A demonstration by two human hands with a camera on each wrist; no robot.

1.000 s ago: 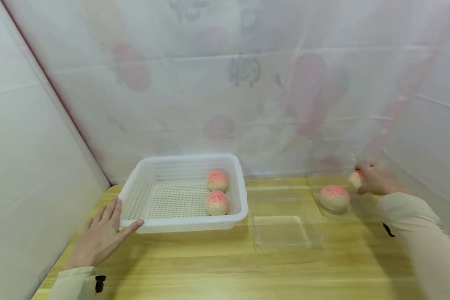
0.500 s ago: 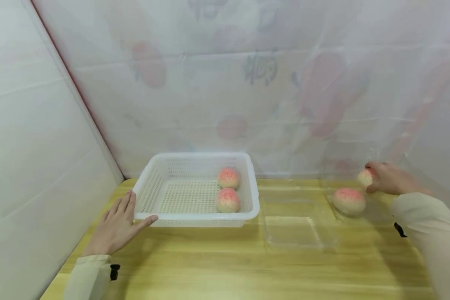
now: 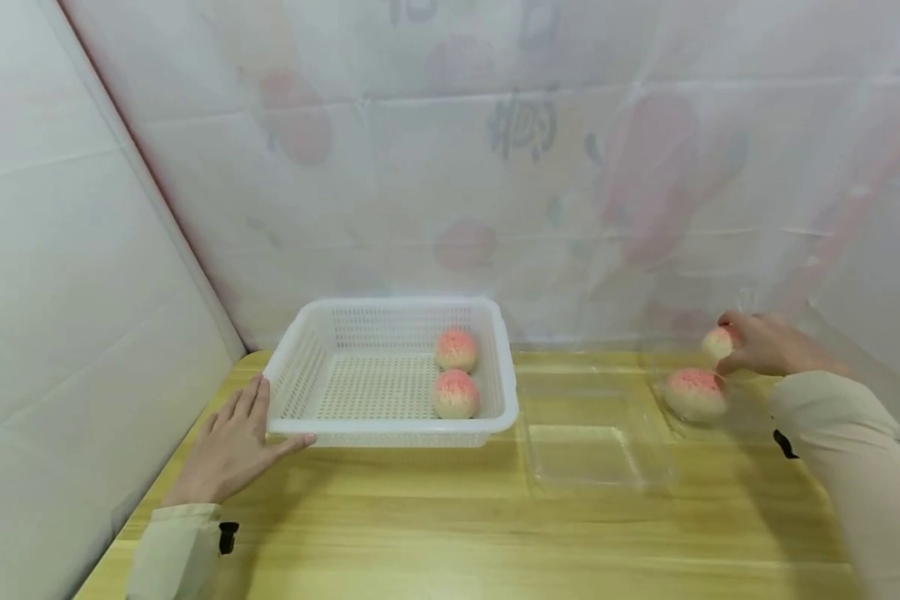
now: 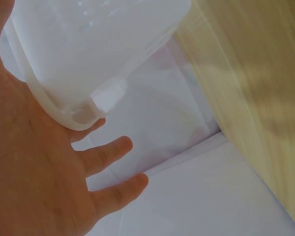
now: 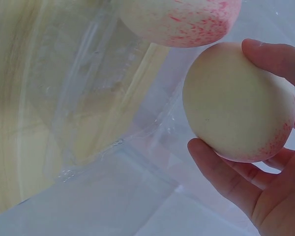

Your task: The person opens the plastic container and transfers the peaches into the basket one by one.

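A small peach-shaped bun (image 3: 717, 342), cream with a pink-speckled top, is pinched in the right hand (image 3: 765, 346) at the far right of the tabletop (image 3: 450, 525), just above and behind a second bun (image 3: 694, 393) that lies in a clear plastic container (image 3: 708, 400). In the right wrist view the held bun (image 5: 238, 101) sits between the thumb at its upper edge and the fingers (image 5: 226, 174) curled under it (the palm does not touch it, as far as the view shows), with the other bun (image 5: 179, 19) close above it and the clear plastic below. The right forearm, in a beige sleeve (image 3: 847, 450), reaches in from the lower right, the hand bent toward the wall. On the left, the left hand (image 3: 232, 446) lies flat and spread on the tabletop, fingers straight, thumb stretched along the front of a white perforated basket (image 3: 300, 375); the left wrist view shows the palm (image 4: 34, 177) against the basket's rim (image 4: 64, 110). Two more buns (image 3: 456, 371) rest inside the basket near its right wall, one behind the other. Between basket and container stands an open clear plastic tray (image 3: 592, 442).
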